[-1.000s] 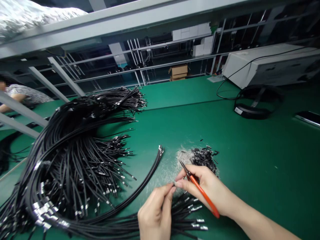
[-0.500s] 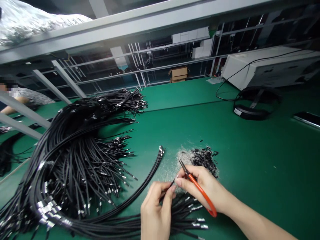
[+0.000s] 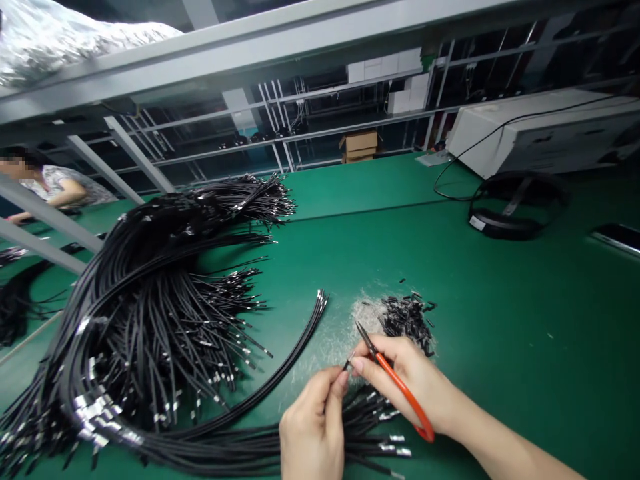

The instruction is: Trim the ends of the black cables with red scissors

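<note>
Pile of short pieces (image 3: 407, 320) lies on the counter (image 3: 500, 300). Loose fibres (image 3: 367, 313) adjoin its left side; the cable heap (image 3: 160, 280) sits farther left. Before it: cable end (image 3: 347, 365) in left hand (image 3: 315, 420), snips (image 3: 397, 383) in right hand (image 3: 417, 380). Behind, right of it: headband (image 3: 510, 223), case (image 3: 545, 137).

Both the left hand (image 3: 314, 423) and the right hand (image 3: 407, 377) are bare, with slender, tapering fingers. The right forearm (image 3: 505, 437) is bare too, slim and smooth, widening gently from a narrow wrist (image 3: 453, 410).
</note>
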`<state>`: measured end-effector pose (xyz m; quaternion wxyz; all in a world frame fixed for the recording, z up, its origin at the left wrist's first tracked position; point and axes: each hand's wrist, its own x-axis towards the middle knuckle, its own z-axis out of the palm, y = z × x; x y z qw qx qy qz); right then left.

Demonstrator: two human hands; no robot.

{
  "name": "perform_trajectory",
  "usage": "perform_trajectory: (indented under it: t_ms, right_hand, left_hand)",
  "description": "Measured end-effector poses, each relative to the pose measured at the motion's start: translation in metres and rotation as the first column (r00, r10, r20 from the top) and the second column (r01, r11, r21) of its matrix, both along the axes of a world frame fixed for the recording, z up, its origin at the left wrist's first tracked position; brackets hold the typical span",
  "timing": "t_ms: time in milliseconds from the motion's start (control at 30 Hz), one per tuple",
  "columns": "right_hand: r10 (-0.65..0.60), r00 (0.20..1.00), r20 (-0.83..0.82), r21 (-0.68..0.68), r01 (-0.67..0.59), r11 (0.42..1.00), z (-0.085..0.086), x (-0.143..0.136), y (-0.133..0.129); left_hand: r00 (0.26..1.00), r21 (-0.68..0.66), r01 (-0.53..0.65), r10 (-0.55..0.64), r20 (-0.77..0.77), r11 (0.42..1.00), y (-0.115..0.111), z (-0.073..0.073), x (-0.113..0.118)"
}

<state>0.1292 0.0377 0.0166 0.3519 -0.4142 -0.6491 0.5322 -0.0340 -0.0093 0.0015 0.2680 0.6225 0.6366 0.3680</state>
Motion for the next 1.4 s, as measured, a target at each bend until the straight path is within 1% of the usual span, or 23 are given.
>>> perform_trajectory:
  t_ms: [67,133,200,300,400,467,500,567,633,667,733,833,933,1033,1100,1133,1167,1200,1233,1300,1333,1367,1400]
  right_hand:
    - [-0.013,1.000,0.003,0.001,0.013,1.000,0.001,0.000,0.000]
    - [-0.031,0.999,0.023,0.038,0.030,0.999,0.001,-0.001,-0.001]
    - [-0.060,0.996,0.063,0.124,0.052,0.991,0.002,-0.003,-0.002]
    - [-0.096,0.987,0.130,0.259,0.060,0.964,0.003,-0.003,-0.003]
    - [-0.102,0.975,0.197,0.335,0.031,0.942,0.005,0.000,-0.003]
    - [-0.152,0.940,0.307,0.431,0.005,0.902,0.005,0.004,-0.004]
    - [-0.202,0.901,0.384,0.492,-0.014,0.871,0.004,0.006,-0.005]
    - [-0.319,0.787,0.528,0.600,-0.079,0.796,0.001,0.006,-0.007]
    - [-0.398,0.682,0.613,0.653,-0.154,0.742,-0.005,0.004,-0.008]
    - [-0.420,0.650,0.633,0.667,-0.184,0.722,-0.007,0.001,-0.009]
    - [-0.451,0.624,0.638,0.696,-0.217,0.684,-0.013,-0.004,-0.009]
    - [-0.484,0.631,0.605,0.740,-0.222,0.635,-0.017,-0.010,-0.010]
    - [-0.501,0.648,0.574,0.764,-0.202,0.613,-0.019,-0.012,-0.011]
    - [-0.466,0.691,0.553,0.761,-0.190,0.621,-0.021,-0.009,-0.012]
    - [-0.442,0.739,0.508,0.760,-0.144,0.633,-0.020,-0.005,-0.012]
    - [-0.449,0.760,0.471,0.764,-0.097,0.638,-0.020,-0.002,-0.011]
    - [-0.470,0.773,0.426,0.768,-0.035,0.639,-0.019,0.001,-0.010]
    - [-0.501,0.777,0.382,0.771,0.032,0.637,-0.019,0.005,-0.008]
    - [-0.534,0.773,0.343,0.771,0.093,0.630,-0.019,0.008,-0.006]
    - [-0.576,0.760,0.300,0.765,0.169,0.621,-0.021,0.014,-0.002]
    - [-0.581,0.758,0.296,0.759,0.183,0.625,-0.023,0.016,-0.001]
    - [-0.575,0.761,0.301,0.751,0.183,0.634,-0.025,0.018,0.001]
    - [-0.562,0.767,0.310,0.743,0.173,0.646,-0.027,0.018,0.002]
  left_hand:
    - [1.000,-0.007,0.010,-0.010,0.024,1.000,0.002,0.004,0.001]
    - [0.996,-0.032,0.032,-0.029,0.080,0.999,0.003,0.008,0.001]
    - [0.986,-0.107,0.059,-0.041,0.160,0.993,0.005,0.011,0.000]
    - [0.955,-0.254,0.084,-0.006,0.295,0.963,0.006,0.013,-0.004]
    - [0.909,-0.331,0.135,0.016,0.416,0.934,0.009,0.015,-0.008]
    - [0.879,-0.347,0.159,0.027,0.475,0.924,0.011,0.017,-0.009]
    - [0.866,-0.353,0.168,0.033,0.498,0.920,0.012,0.018,-0.010]
    - [0.846,-0.368,0.174,0.053,0.531,0.913,0.014,0.021,-0.010]
    - [0.829,-0.391,0.172,0.081,0.553,0.904,0.015,0.024,-0.009]
    - [0.823,-0.404,0.171,0.096,0.560,0.898,0.016,0.026,-0.009]
    - [0.813,-0.426,0.170,0.118,0.570,0.889,0.017,0.028,-0.008]
    - [0.808,-0.435,0.171,0.127,0.575,0.884,0.018,0.031,-0.008]
    - [0.810,-0.435,0.172,0.125,0.574,0.884,0.020,0.034,-0.009]
    - [0.822,-0.433,0.177,0.110,0.559,0.884,0.021,0.033,-0.010]
    - [0.854,-0.434,0.189,0.071,0.516,0.881,0.017,0.030,-0.010]
    - [0.880,-0.426,0.197,0.033,0.474,0.883,0.014,0.028,-0.010]
    - [0.907,-0.403,0.218,-0.032,0.419,0.889,0.009,0.027,-0.010]
    - [0.930,-0.358,0.252,-0.122,0.348,0.899,0.003,0.026,-0.010]
    - [0.940,-0.301,0.293,-0.215,0.266,0.908,-0.002,0.025,-0.010]
    - [0.918,-0.196,0.392,-0.371,0.137,0.899,-0.010,0.025,-0.012]
    - [0.906,-0.167,0.424,-0.412,0.103,0.890,-0.011,0.025,-0.014]
    - [0.908,-0.151,0.419,-0.414,0.067,0.895,-0.009,0.025,-0.017]
    - [0.921,-0.142,0.388,-0.390,0.018,0.911,-0.003,0.025,-0.021]
